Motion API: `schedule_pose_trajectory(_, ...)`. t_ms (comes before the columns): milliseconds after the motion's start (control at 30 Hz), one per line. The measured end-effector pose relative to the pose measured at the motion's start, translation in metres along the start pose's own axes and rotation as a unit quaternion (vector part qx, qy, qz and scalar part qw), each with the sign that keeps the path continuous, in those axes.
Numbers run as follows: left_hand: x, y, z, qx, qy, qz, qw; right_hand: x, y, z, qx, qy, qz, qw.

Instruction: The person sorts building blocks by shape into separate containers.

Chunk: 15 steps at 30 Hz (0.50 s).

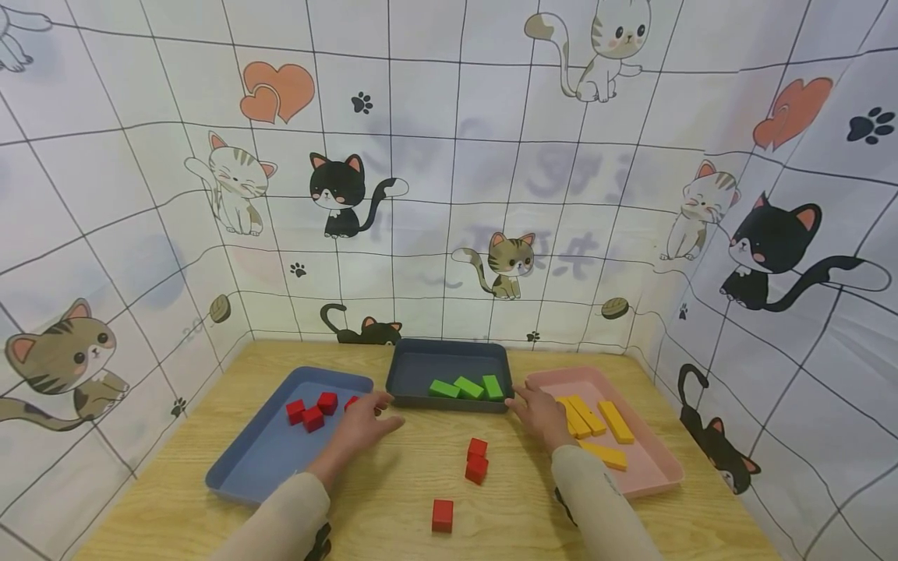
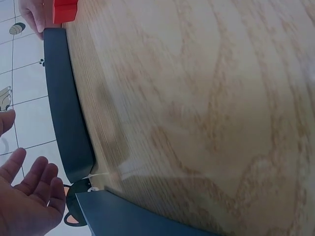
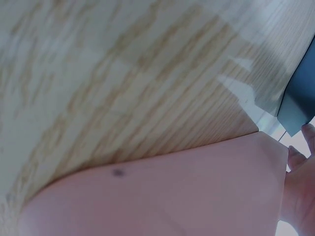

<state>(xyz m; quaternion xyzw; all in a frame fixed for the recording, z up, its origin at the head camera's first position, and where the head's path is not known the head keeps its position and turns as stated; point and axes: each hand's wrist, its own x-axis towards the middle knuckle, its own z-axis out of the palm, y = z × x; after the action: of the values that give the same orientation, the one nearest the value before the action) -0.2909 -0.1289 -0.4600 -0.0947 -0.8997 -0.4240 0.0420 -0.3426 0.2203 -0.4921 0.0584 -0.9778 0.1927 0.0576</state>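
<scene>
My left hand [image 1: 361,427] hovers over the right rim of the blue tray [image 1: 259,460], fingers spread and holding nothing; the left wrist view shows its palm side [image 2: 32,201]. Red cubes [image 1: 312,418] lie in that tray, one partly hidden by the hand. At the right corner of the dark tray [image 1: 449,405], the fingertips of my right hand [image 1: 542,414] touch or nearly touch its rim. Several green blocks [image 1: 468,388] lie inside. Beneath the right hand is the pink tray [image 1: 652,474] with yellow bars [image 1: 616,421], some partly covered by the hand.
Between the side trays, two red cubes [image 1: 476,469] touch on the wooden table [image 1: 386,483]. Another red cube [image 1: 443,516] lies nearer the front. A cat-print sheet [image 1: 421,171] hangs behind and along both sides.
</scene>
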Motion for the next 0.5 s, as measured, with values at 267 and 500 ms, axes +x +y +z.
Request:
schedule_pose_trajectory(267,-0.007,0.002,0.007,-0.042,-0.045,0.010,0.9981,-0.001,0.000,0.000,0.000,-0.001,0.001,1.0000)
schedule_pose_trajectory(500,-0.011,0.005,0.012,-0.038,-0.098,0.034,0.9939,-0.001,0.001,0.001,-0.001,0.000,0.002,1.0000)
